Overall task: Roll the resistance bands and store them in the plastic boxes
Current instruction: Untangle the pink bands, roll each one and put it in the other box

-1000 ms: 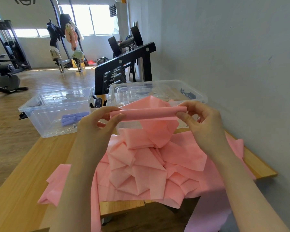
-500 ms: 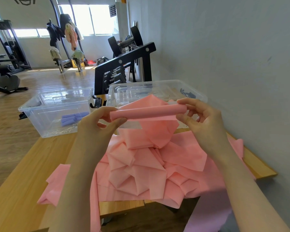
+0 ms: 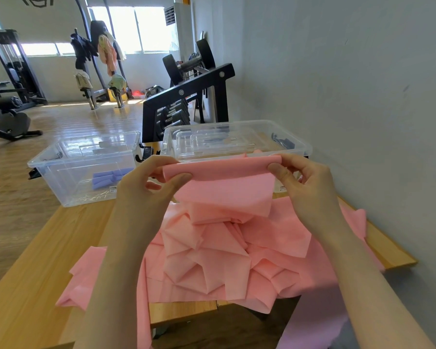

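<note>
Centrally, matte pink resistance band [image 3: 222, 170], thin rolled tube at frame middle, left hand [image 3: 146, 192] and right hand [image 3: 305, 187] pinching its ends, crumpled angular folds below, clear rigid plastic boxes [image 3: 83, 167] behind.

Two bare forearms, no sleeves, hands [image 3: 146, 195] unadorned.

Two plastic boxes at far edge of bench [image 3: 35, 260]: left box [image 3: 68, 172] near far-left corner, right box [image 3: 237, 139] beside it, against the wall [image 3: 350, 96]. Folded bands [image 3: 108, 176] lie in left box. Resistance band [image 3: 224, 248] piled on bench before right box, spilling over near edge. Its rolled end [image 3: 222, 167] held above pile, left hand [image 3: 146, 192] at left end, right hand [image 3: 305, 187] at right end. Dumbbell rack [image 3: 186, 102] behind boxes.
</note>
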